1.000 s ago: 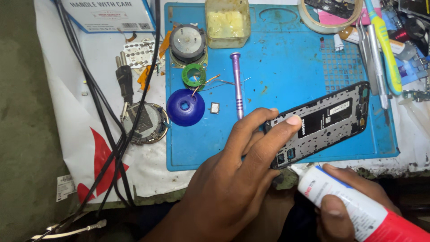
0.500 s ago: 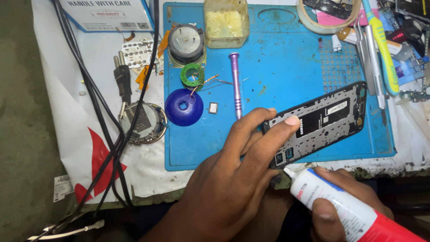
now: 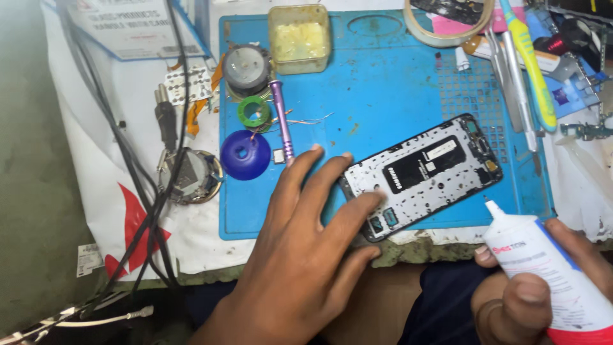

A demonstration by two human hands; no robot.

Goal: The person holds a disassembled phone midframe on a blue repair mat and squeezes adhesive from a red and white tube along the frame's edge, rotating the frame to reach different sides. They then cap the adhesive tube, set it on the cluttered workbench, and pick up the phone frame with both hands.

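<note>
Left hand: the left hand (image 3: 306, 255) lies flat, fingers (image 3: 357, 214) spread open, pressing down the near end of the phone frame (image 3: 424, 172).
Phone frame: black, opened up, lying slantwise on the blue mat (image 3: 383, 96) near its front edge.
Right hand: the right hand (image 3: 543, 287) has its fingers closed around a white glue tube (image 3: 543, 262), nozzle aimed up toward the frame, just short of it.
Nearby: purple screwdriver (image 3: 280, 118), blue suction cup (image 3: 245, 155), cables (image 3: 137, 191) on the tabletop (image 3: 128, 115).

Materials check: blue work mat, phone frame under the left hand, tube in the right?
Blue mat: likely matte silicone, with moulded grid pockets. Phone frame: silvery plate, probably metal, in a glossy black rim. White tube: soft-looking plastic with a slight sheen.
</note>
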